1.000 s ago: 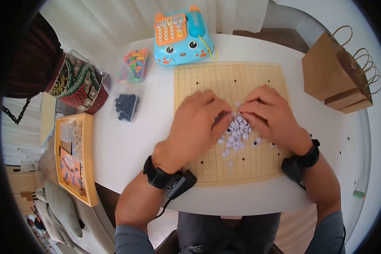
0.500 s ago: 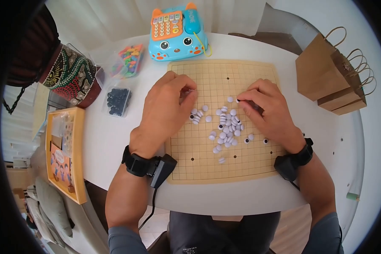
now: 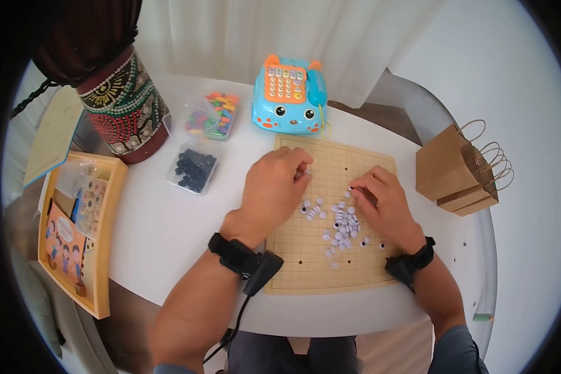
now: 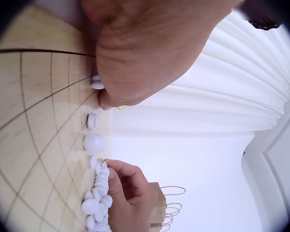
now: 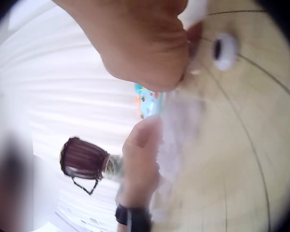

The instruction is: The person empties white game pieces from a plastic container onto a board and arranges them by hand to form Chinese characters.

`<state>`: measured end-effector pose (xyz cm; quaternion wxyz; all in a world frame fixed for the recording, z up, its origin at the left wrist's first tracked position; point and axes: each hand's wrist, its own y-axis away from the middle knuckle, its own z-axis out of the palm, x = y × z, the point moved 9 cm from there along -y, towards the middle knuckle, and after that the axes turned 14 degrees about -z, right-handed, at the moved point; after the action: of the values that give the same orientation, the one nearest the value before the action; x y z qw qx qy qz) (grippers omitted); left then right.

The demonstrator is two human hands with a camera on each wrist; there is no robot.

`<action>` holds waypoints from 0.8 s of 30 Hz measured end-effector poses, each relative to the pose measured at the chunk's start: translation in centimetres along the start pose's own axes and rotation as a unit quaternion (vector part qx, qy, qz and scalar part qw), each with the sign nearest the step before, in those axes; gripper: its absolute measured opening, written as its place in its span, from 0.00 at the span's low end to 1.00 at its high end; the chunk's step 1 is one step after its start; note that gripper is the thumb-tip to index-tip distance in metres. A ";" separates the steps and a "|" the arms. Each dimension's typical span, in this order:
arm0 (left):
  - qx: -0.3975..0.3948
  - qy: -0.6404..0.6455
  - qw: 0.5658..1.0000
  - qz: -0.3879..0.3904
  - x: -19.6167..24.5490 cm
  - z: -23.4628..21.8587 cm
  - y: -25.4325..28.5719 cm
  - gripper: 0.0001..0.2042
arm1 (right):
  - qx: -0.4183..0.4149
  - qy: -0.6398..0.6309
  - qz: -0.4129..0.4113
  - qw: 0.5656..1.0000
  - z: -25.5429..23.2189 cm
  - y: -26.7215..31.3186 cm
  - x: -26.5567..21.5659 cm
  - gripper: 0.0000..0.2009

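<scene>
A pinewood-coloured grid board [image 3: 318,283] carries a loose pile of small white pieces [image 3: 344,232], some showing a black dot. The left hand [image 3: 271,193] is over the board's upper left, thumb and fingers bent together with a bit of white at their tips. Just below it lies a small group of white pieces [image 3: 313,212]. At the pile's upper right, the right hand [image 3: 385,202] pinches a white piece with a black dot [image 3: 350,189]. In the left wrist view, white pieces [image 4: 100,186] lie beside the right hand [image 4: 128,198]. The right wrist view is blurred.
Behind the board stands a blue toy telephone [image 3: 291,118]. Left of it are a box of coloured pieces [image 3: 221,115] and a box of black pieces [image 3: 195,170]. A drum [image 3: 123,103] and wooden tray [image 3: 100,274] are further left, paper bags [image 3: 442,165] at the right.
The left hand has moved off the pile towards the board's left, and a small group of pieces now lies apart there. The right hand stays by the pile. The head view has shifted.
</scene>
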<state>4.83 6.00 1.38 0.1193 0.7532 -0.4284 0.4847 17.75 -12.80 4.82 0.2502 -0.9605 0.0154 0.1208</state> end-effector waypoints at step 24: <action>0.030 -0.002 0.998 -0.061 -0.8 -1.1 -0.6 0.11 | 0.033 -0.110 -0.042 0.993 4.6 -5.1 1.2 0.06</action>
<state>4.42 7.44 1.43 0.1253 0.7821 -0.3673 0.4875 18.32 -6.05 3.13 0.2863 -0.9325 -0.0483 0.2147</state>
